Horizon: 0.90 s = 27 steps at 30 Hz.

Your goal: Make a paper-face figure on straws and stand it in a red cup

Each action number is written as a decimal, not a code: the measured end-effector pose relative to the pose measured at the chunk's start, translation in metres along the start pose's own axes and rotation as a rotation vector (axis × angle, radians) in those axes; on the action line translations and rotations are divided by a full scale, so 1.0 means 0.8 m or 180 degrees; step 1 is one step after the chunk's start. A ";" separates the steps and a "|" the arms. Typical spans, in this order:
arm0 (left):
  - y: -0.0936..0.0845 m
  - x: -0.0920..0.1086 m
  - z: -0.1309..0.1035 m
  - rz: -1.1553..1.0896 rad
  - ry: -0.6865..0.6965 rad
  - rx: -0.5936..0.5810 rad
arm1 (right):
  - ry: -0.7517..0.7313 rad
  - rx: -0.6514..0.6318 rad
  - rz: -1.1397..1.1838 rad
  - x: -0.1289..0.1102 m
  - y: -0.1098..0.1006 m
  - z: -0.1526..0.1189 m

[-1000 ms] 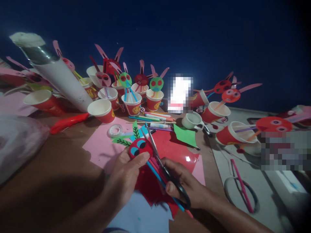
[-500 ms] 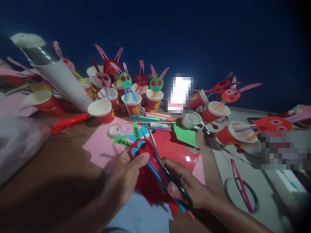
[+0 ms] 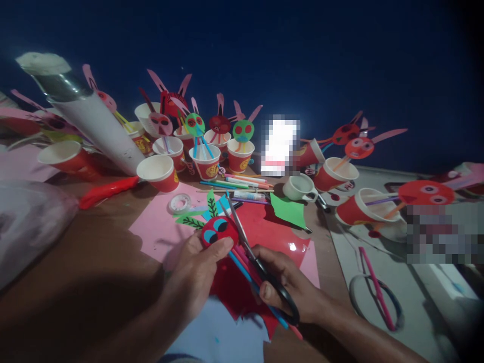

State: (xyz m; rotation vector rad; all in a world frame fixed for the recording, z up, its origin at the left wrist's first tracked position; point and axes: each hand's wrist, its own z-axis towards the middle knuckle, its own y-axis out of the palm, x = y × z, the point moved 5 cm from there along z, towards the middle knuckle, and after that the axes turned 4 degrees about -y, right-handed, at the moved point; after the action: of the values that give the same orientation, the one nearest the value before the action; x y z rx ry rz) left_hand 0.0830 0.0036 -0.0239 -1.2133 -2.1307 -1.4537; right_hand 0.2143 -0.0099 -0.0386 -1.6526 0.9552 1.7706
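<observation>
My left hand (image 3: 200, 272) pinches a red paper bunny face (image 3: 230, 229) between thumb and fingers. It has blue and black eyes, and green ears (image 3: 213, 204) with black leaf-like marks stand out at its upper left. Blue and pink straws (image 3: 242, 269) run from the face down to the right. In my right hand (image 3: 289, 282) is a pair of scissors (image 3: 242, 232) with black handles, fingers through the loops. The slightly parted blades point up along the face's right edge; whether they touch it I cannot tell. Red sheet (image 3: 268, 227) and pink paper (image 3: 149, 234) lie underneath.
Several paper cups (image 3: 159, 174) with bunny faces on straws line the back. A tape roll (image 3: 179, 203), markers (image 3: 245, 181), a white mug (image 3: 298, 187) and green paper (image 3: 289, 212) lie beyond my hands. A plastic bag (image 3: 34, 227) is at left, a pink-handled loop (image 3: 376, 290) at right.
The scissors and my right hand have shifted very slightly, with the blades a little closer together. My left hand and the bunny face look still.
</observation>
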 end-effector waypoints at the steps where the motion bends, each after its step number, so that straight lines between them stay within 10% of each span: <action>1: -0.001 0.000 0.000 -0.0007 -0.0013 0.0002 | 0.0031 -0.0002 0.0009 0.001 0.000 0.000; 27: 0.001 -0.001 -0.001 0.0184 -0.0037 -0.0007 | 0.0102 0.0153 0.0137 0.003 -0.002 -0.004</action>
State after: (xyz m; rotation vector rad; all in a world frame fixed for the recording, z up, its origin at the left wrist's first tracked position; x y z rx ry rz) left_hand 0.0841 0.0028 -0.0232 -1.2763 -2.0843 -1.4283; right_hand 0.2172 -0.0112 -0.0410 -1.6465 1.0470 1.7401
